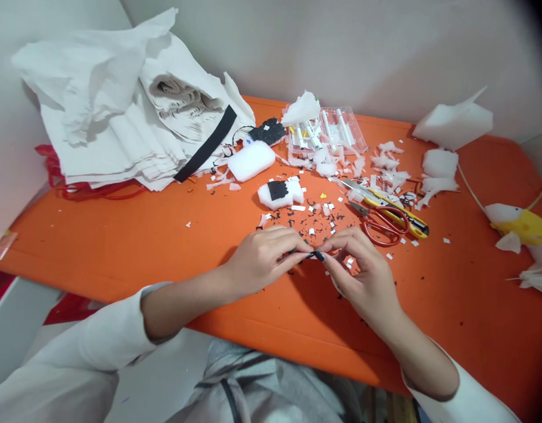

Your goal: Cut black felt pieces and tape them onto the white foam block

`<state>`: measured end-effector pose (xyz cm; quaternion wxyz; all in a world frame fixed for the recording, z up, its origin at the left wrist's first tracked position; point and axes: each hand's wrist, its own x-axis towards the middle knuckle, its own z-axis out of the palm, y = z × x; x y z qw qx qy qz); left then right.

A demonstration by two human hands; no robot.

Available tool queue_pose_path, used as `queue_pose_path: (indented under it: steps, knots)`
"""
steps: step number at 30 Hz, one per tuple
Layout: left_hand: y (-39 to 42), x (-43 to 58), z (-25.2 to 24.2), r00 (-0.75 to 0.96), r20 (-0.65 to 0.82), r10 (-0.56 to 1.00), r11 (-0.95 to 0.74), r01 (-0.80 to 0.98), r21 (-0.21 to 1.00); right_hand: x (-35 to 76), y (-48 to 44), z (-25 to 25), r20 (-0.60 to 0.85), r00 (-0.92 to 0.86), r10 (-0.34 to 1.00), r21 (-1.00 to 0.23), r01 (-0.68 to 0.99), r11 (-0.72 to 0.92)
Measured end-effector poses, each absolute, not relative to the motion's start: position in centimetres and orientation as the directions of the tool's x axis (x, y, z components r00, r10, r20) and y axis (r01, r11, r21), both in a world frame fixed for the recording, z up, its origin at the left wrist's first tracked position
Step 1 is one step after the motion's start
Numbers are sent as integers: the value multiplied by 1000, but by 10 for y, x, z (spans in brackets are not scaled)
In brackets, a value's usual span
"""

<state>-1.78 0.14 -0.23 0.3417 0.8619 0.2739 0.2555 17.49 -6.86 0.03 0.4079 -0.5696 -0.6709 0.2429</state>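
My left hand and my right hand meet over the orange table, fingertips pinched together. Between them they hold a small dark strip, thin and black, pressed at both ends. Both hands rest low on the tabletop, amid black and white scraps. A white foam piece with a black patch lies just beyond the hands. Red-handled scissors lie close to the right hand, to its upper right.
A yellow utility knife lies beside the scissors. A clear marker case and white foam blocks sit further back. A heap of white paper with a black strip fills the far left. A yellow glue gun lies at right.
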Motion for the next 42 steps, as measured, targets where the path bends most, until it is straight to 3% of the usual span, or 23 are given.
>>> queue_pose_path:
  steps: [9, 14, 17, 21, 25, 29, 32, 36, 39, 42]
  knots:
    - [2, -18, 2, 664, 260, 701, -540, 257, 802, 176, -69, 0, 584, -161, 796, -518, 681, 517]
    - [1, -18, 3, 656, 207, 725, -509, 308, 804, 177, -70, 1, 628, -213, 748, -426, 710, 561]
    - [8, -22, 6, 647, 223, 729, -554, 365, 748, 179, -71, 2, 585, -149, 797, -515, 690, 508]
    - [36, -31, 8, 520, 352, 778, -626, 598, 500, 183, -70, 2, 380, 40, 924, -773, 562, 293]
    - [72, -36, 0, 507, 219, 834, -552, 773, 313, 186, -68, 0, 232, 120, 965, -889, 429, 160]
    - [85, -32, -8, 535, 141, 833, -552, 780, 294, 185, -67, -1, 123, 155, 980, -947, 313, 69]
    - [71, -25, -4, 518, 267, 812, -581, 755, 304, 185, -65, -1, 44, 198, 979, -982, 186, 6]
    - [42, -16, 4, 588, 412, 696, -718, 586, 376, 182, -63, 0, -30, 204, 978, -1000, 0, -30]
    - [27, -13, 3, 633, 438, 638, -769, 491, 410, 180, -63, 2, -16, 216, 976, -1000, 22, -22]
    - [24, -12, -2, 632, 519, 575, -818, 443, 368, 178, -64, 4, 9, 240, 971, -994, 109, -18]
